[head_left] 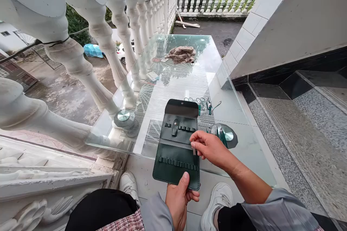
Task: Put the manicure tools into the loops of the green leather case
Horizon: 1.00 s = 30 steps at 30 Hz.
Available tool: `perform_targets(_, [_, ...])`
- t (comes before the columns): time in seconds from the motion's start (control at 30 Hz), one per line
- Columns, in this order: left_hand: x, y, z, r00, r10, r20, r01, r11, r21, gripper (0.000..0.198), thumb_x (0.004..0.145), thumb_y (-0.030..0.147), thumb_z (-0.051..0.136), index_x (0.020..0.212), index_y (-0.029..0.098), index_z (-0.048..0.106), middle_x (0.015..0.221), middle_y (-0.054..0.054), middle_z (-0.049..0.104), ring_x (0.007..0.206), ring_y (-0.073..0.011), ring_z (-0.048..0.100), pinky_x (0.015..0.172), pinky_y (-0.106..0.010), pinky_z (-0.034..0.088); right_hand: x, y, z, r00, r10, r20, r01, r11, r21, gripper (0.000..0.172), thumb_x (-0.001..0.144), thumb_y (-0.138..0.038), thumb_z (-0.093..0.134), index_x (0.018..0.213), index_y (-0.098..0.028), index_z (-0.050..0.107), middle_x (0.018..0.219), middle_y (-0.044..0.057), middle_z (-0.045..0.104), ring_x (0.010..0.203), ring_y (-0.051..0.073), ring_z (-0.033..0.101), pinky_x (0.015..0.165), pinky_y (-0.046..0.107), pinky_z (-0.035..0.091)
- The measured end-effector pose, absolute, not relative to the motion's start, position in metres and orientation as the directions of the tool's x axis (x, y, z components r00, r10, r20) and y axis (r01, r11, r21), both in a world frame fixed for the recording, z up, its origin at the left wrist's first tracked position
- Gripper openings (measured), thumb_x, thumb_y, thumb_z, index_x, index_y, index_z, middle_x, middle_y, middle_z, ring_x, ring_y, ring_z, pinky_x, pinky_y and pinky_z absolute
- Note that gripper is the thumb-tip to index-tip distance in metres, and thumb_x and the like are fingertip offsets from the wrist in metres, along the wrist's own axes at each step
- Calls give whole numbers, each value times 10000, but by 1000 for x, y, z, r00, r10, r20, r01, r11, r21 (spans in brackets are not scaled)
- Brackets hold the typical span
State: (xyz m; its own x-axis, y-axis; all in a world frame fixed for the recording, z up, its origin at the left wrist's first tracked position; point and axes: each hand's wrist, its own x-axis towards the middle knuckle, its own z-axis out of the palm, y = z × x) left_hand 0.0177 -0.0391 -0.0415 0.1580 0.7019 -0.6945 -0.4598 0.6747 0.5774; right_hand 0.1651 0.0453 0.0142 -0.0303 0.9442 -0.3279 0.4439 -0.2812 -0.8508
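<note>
My left hand [179,196] grips the near edge of an open dark green tool case [176,144], thumb on top, holding it over the edge of the glass table [173,79]. The case shows rows of empty elastic loops. My right hand [210,148] pinches a small thin metal tool [194,150] above the case's right side. Several small metal tools with green handles [204,103] lie on the glass just beyond the case.
A white stone balustrade [108,43] runs along the left. A crumpled brownish cloth [181,54] and a small box [152,76] lie farther back on the glass. Round metal table mounts [124,116] sit under the glass. A tiled wall and step stand at the right.
</note>
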Motion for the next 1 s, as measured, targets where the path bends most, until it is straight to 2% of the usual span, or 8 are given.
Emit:
perform_targets(0.2, [19, -41, -43, 164, 706, -689, -478, 668, 570, 600, 493, 586, 811, 807, 121, 600, 640, -14, 606, 474, -107, 532, 457, -232, 434, 170, 41, 5, 45, 920, -390, 377, -377, -846, 91, 727, -244, 508, 813, -212, 504, 523, -67, 488, 422, 90, 482, 383, 202, 401])
perform_targets(0.43, [21, -42, -44, 157, 697, -700, -498, 667, 553, 531, 519, 547, 820, 799, 143, 619, 644, -19, 617, 471, -105, 519, 454, -231, 410, 167, 40, 7, 44, 922, -384, 414, -367, -833, 113, 731, -231, 500, 841, -209, 492, 536, -69, 499, 435, 89, 491, 397, 203, 413])
perform_targets(0.57, [22, -41, -44, 151, 703, -695, -500, 661, 560, 595, 486, 574, 822, 800, 108, 626, 653, -45, 625, 471, -108, 523, 455, -232, 416, 161, 37, 6, 49, 927, -372, 344, -365, -865, 255, 710, -247, 532, 959, -206, 493, 587, -68, 522, 464, 96, 508, 415, 213, 424])
perform_targets(0.67, [21, -39, -42, 148, 717, -681, -512, 645, 567, 625, 507, 582, 810, 841, 83, 637, 682, -64, 638, 477, -105, 532, 471, -233, 434, 158, 33, 8, 30, 908, -418, 316, -405, -858, 170, 682, -273, 569, 824, -190, 524, 604, -45, 524, 480, 99, 499, 401, 213, 390])
perform_targets(0.73, [21, -39, -41, 153, 711, -686, -515, 650, 559, 603, 523, 571, 809, 819, 71, 647, 685, -72, 640, 481, -104, 534, 484, -236, 446, 158, 30, 14, 102, 929, -356, 297, -370, -881, 145, 698, -317, 574, 746, -185, 539, 615, -30, 520, 505, 96, 487, 430, 219, 387])
perform_targets(0.83, [20, -39, -40, 179, 709, -682, -513, 659, 551, 552, 554, 561, 798, 729, 56, 657, 674, -92, 640, 500, -112, 541, 509, -247, 463, 161, 19, 25, 304, 931, -201, 241, -280, -930, 230, 752, -402, 545, 834, -189, 574, 620, -31, 509, 519, 93, 458, 500, 240, 412])
perform_targets(0.9, [20, -38, -40, 192, 716, -671, -518, 655, 550, 536, 569, 553, 795, 713, 54, 662, 672, -96, 641, 516, -122, 550, 517, -252, 466, 161, 7, 27, 302, 921, -247, 193, -312, -930, 286, 748, -423, 552, 922, -195, 547, 598, -47, 492, 481, 89, 436, 473, 240, 399])
perform_targets(1.0, [20, -38, -41, 194, 724, -662, -527, 646, 552, 517, 572, 538, 799, 715, 60, 667, 626, -74, 624, 523, -125, 548, 517, -246, 456, 156, -18, 17, 113, 886, -449, 120, -461, -879, 311, 702, -408, 580, 916, -219, 458, 570, -80, 470, 402, 72, 389, 368, 208, 315])
